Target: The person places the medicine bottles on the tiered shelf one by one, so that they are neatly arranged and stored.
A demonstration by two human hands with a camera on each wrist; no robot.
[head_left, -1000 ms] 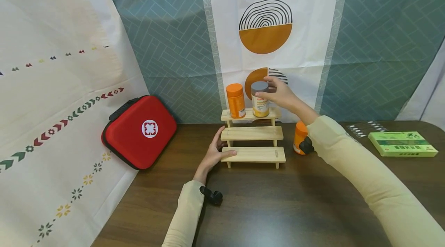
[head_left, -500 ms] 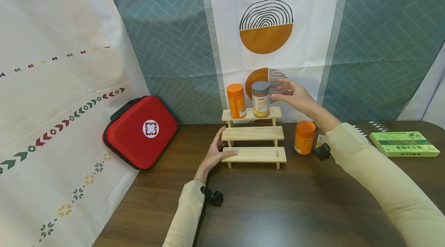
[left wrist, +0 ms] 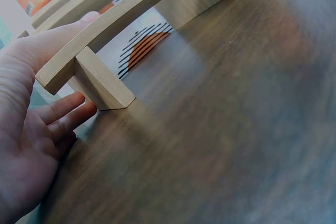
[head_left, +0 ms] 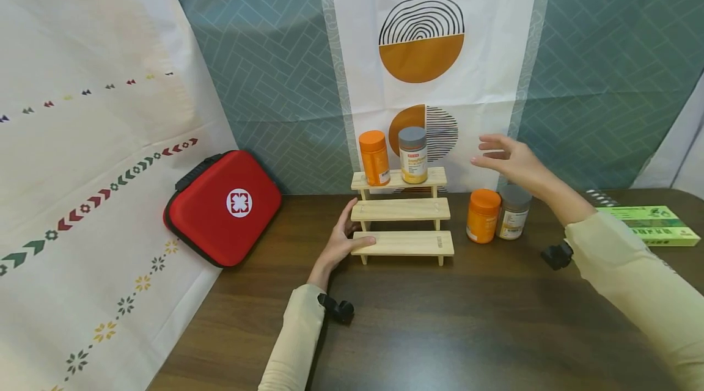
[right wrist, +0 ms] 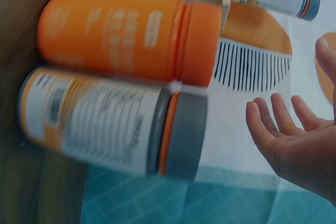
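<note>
My left hand [head_left: 337, 244] holds the left end of a three-step wooden display stand [head_left: 401, 243]. In the left wrist view the thumb lies over a step [left wrist: 131, 14] and the fingers curl beside its leg. On the top step stand an orange pill bottle [head_left: 375, 160] and, to its right, a grey-lidded pill bottle [head_left: 414, 159] with a white and yellow label. My right hand [head_left: 519, 162] is in the air right of the stand, fingers apart and holding nothing. Below it, a second orange bottle [head_left: 483, 217] and a second grey-lidded bottle [head_left: 513, 214] stand side by side on the table.
A red first-aid case [head_left: 222, 211] leans against the cloth at the left. A green box [head_left: 654, 226] lies at the right, partly behind the right sleeve, with a blister pack [head_left: 602, 197] behind it. A patterned cloth [head_left: 484, 61] hangs behind the table [head_left: 418, 324].
My right hand has let go of the grey-lidded bottle on the top step and moved right, uncovering the second pair of bottles. The left hand stays on the stand.
</note>
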